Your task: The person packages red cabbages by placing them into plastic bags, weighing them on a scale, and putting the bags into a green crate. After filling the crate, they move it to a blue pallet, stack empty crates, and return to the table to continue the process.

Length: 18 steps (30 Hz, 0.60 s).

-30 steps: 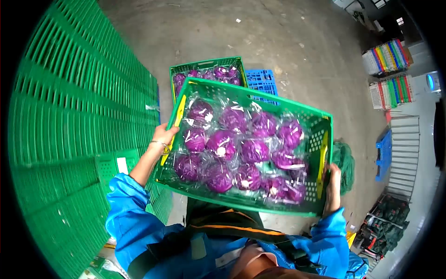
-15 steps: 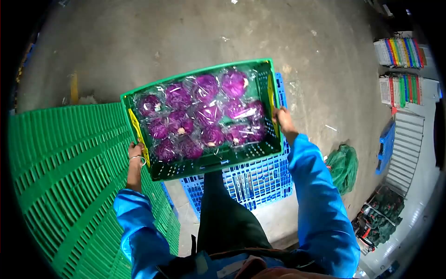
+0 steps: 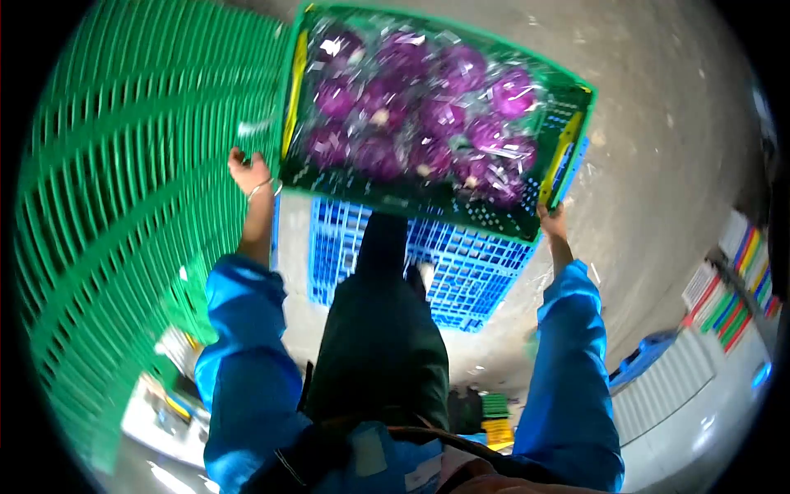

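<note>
I hold a green plastic crate point(image 3: 461, 210) out in front of me, low over a blue pallet point(image 3: 461, 263). The crate is full of purple cabbages point(image 3: 411, 107) wrapped in clear film. My left hand point(image 3: 247, 171) grips the crate's left end beside its yellow handle. At the right end my right hand point(image 3: 550, 221) grips the rim under the other yellow handle point(image 3: 559, 160). Both arms wear blue sleeves, and a bracelet shows on my left wrist.
A tall stack of green crates point(image 3: 123, 206) fills the left side. Grey concrete floor point(image 3: 658, 165) lies to the right. Coloured crates point(image 3: 741, 288) stand at the far right edge. My dark trouser leg point(image 3: 383, 329) stands over the pallet.
The crate has gone forward and down, farther from my body, and its right end has swung away. My view has tilted further down; the green stack now fills the left.
</note>
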### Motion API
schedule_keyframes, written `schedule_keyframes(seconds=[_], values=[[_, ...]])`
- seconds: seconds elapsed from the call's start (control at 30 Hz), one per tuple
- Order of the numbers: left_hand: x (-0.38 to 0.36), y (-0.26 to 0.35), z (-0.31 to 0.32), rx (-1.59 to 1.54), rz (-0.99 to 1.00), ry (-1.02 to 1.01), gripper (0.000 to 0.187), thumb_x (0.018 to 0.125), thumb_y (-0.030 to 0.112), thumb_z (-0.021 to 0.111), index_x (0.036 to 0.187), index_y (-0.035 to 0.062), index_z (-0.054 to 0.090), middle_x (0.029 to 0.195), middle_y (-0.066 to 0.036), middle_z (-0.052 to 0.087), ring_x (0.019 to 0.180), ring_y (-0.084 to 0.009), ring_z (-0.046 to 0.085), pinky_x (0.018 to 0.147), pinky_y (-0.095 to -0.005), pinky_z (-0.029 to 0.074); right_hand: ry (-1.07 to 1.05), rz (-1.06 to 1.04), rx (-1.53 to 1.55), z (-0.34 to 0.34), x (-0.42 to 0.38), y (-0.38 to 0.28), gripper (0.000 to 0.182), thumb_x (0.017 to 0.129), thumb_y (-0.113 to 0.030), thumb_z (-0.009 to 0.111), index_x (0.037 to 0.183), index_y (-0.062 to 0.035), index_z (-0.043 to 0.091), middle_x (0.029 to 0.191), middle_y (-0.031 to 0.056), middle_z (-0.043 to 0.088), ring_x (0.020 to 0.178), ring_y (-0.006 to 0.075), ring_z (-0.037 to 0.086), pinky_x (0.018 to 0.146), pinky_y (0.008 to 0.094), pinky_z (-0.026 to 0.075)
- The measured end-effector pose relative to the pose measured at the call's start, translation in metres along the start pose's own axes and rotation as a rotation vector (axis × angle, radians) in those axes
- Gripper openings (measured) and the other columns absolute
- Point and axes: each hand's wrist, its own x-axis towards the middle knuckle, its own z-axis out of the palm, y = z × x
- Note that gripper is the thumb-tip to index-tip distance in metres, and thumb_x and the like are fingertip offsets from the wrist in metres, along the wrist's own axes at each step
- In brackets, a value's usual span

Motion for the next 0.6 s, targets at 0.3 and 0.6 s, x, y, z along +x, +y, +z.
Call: schedule_keyframes(seconds=[0.3,0.6], values=[[-0.274,0.073,0.045,-0.333,-0.441,-0.637,0.082,0.072,0.027,0.075,0.133,0.0074,0.023,0.117,-0.009,0.055,0.106,-0.0235,0.05,0.092,-0.0367,0.04,-0.184,0.38,-0.293,-0.015,-0.004,0.038,0.046,0.089,-0.032,0.049,0.127,-0.0118,0.034,0.111,0.0088,0.055,0.088,0.0243,0.061,0.063,0.0468,0.05],[-0.281,0.079,0.102,-0.241,-0.653,-0.448,0.082,0.073,0.022,0.063,0.128,-0.0119,0.012,0.097,-0.031,0.057,0.093,-0.0425,0.057,0.082,-0.0418,0.047,-0.113,0.434,-0.344,-0.004,-0.01,0.012,0.038,0.09,-0.032,0.044,0.123,-0.0134,0.038,0.106,0.0089,0.057,0.085,0.0266,0.065,0.065,0.0419,0.05]])
